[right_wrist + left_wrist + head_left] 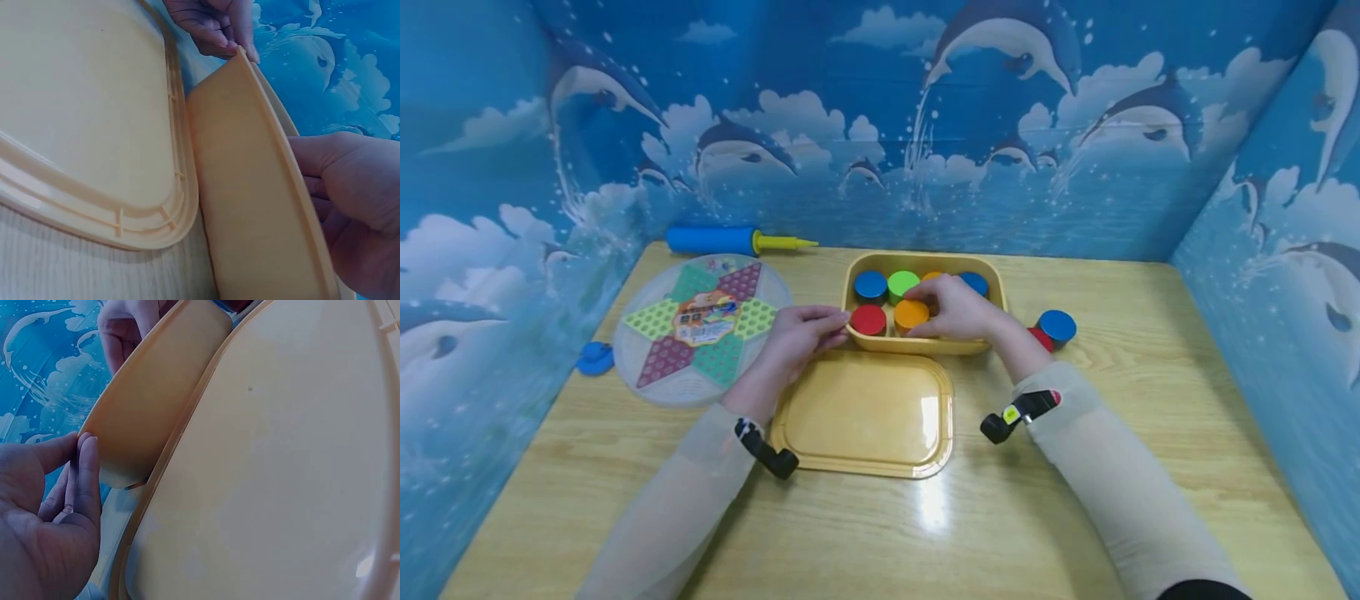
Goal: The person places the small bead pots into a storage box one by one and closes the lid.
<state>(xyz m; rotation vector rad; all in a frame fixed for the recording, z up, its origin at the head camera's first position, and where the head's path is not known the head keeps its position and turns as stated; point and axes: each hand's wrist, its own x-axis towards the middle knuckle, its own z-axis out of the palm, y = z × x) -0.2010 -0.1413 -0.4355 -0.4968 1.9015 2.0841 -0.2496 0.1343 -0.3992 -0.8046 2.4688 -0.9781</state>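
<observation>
While left hand (802,338) pinches rim of yellow plastic box (925,345), right hand (964,308) grips orange round block (910,313) inside, just beside red round block (868,319). Best hold box firm, move orange block slowly, straight, bump nothing.

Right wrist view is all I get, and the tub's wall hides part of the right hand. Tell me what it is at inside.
Observer: The right hand is at an orange piece inside the tub; whether it grips that piece, I cannot tell.
Operator: Report anything just outside the tub, to its right.
Observer: A blue piece lies there, with part of a red piece showing next to it.
Operator: Now give me the other side.
Observer: A round board with a star pattern lies to the left of the tub.
</observation>
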